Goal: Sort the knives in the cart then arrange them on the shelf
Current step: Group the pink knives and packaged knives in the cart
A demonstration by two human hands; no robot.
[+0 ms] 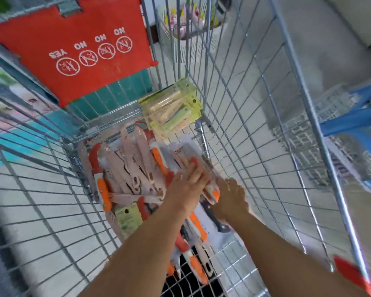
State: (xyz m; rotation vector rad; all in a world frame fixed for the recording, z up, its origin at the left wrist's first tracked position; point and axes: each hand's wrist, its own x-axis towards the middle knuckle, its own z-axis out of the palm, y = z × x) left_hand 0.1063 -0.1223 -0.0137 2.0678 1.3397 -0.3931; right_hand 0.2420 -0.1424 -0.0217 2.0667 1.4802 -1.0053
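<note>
I look down into a wire shopping cart (pixel 240 129) holding a heap of packaged knives. Pale pink knives (pixel 135 168) lie in the middle, orange-handled knives (pixel 104 192) at the left edge and near me, red-handled ones among them. A yellow-green knife pack (pixel 174 108) leans at the far end. My left hand (pixel 186 185) lies flat, fingers spread, on the packs at the right of the heap. My right hand (pixel 230 198) reaches in beside it, its fingers at an orange-handled knife pack (pixel 212 192); the blur hides whether it grips.
A red child-seat flap (pixel 73 50) with safety icons hangs at the cart's far end. A white basket of goods (pixel 186 22) stands beyond it. Blue plastic furniture (pixel 356 121) and a wire rack sit to the right on the tiled floor.
</note>
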